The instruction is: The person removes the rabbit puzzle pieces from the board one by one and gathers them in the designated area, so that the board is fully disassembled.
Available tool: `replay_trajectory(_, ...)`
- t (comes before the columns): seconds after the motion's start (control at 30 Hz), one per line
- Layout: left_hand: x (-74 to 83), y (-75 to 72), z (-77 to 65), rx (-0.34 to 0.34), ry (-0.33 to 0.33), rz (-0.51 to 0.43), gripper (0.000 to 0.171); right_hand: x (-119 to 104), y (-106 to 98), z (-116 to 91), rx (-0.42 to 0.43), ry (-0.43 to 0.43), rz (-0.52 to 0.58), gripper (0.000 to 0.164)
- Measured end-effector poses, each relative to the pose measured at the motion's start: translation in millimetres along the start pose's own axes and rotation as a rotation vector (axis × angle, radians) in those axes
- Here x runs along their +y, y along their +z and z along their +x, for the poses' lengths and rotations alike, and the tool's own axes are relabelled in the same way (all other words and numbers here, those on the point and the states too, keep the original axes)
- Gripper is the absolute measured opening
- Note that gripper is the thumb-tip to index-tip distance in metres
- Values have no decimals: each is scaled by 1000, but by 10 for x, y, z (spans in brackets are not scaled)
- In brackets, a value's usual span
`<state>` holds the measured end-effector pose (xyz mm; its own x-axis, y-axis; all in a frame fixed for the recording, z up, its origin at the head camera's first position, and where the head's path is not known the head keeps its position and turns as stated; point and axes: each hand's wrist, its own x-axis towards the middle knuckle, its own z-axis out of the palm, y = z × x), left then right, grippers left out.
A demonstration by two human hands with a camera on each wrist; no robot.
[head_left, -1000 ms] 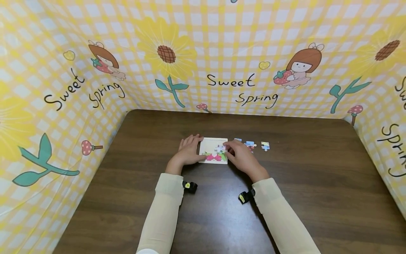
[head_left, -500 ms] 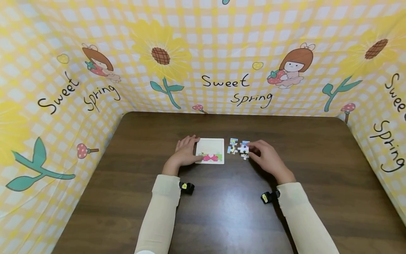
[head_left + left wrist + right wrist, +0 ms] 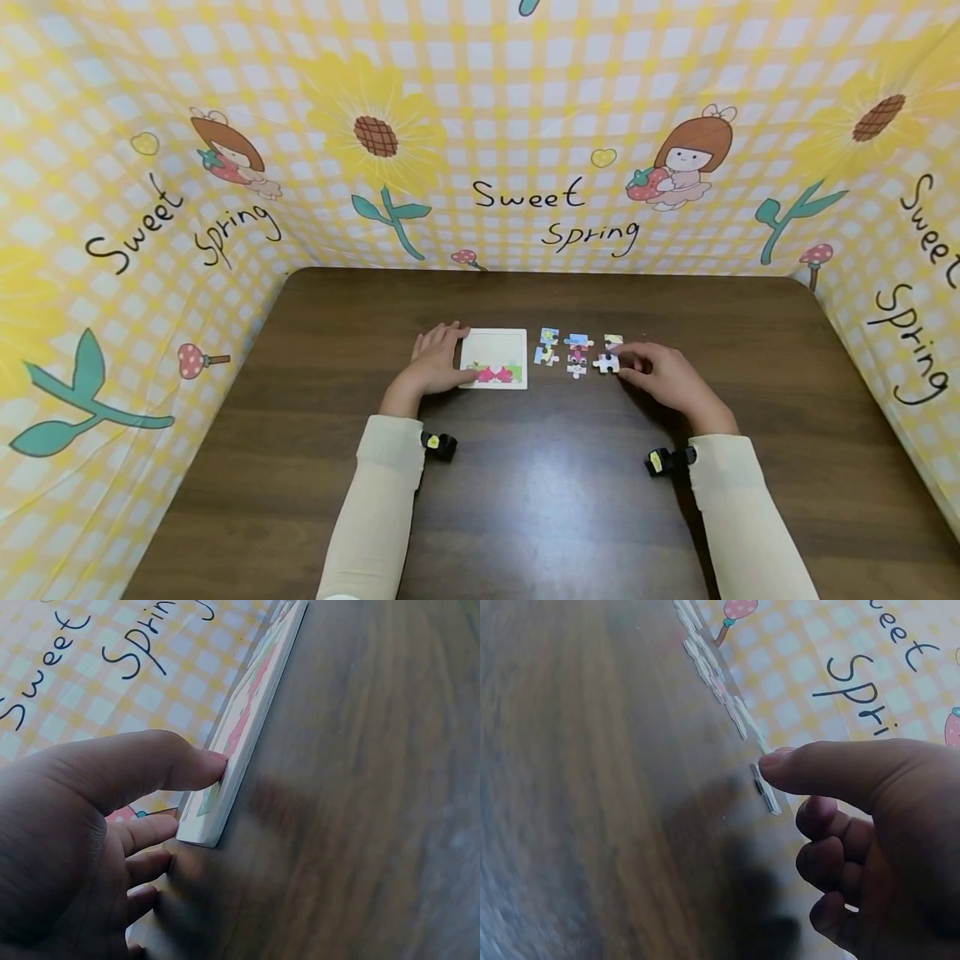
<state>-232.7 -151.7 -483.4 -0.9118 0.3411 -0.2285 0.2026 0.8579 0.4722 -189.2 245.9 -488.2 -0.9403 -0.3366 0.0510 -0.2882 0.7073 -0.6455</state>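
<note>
My left hand (image 3: 435,360) lies at the left side of a white-framed puzzle board (image 3: 493,333). Its thumb presses on the near left corner and its fingers reach along the left edge; in the left wrist view the thumb (image 3: 176,761) lies across the frame's top. Pink and green pieces (image 3: 498,374) fill the board's near row, and the part above them is pale. To the right, my right hand (image 3: 667,375) pinches a pale jigsaw piece (image 3: 606,363) low over the table by its right side. The right thumb (image 3: 817,769) hides the index finger in the right wrist view.
Between board and right hand lie several loose jigsaw pieces (image 3: 577,341) in small groups. One more piece (image 3: 612,340) sits just beyond the held one. A yellow checked cloth (image 3: 525,108) walls the back and sides of the brown table (image 3: 510,500).
My right hand has moved right from the board, past the loose pieces, taking the pale jigsaw piece along. The left hand has stayed on the board's left side. The view has shifted slightly.
</note>
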Motion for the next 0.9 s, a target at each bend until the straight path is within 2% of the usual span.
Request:
replay_trajectory(0.47, -22, 6, -3, 5, 10, -19, 80, 51, 11, -17, -12, 69, -2, 29)
replay_trajectory(0.9, -11, 3, 0, 6, 10, -17, 80, 53, 16, -8, -30, 81, 4, 30)
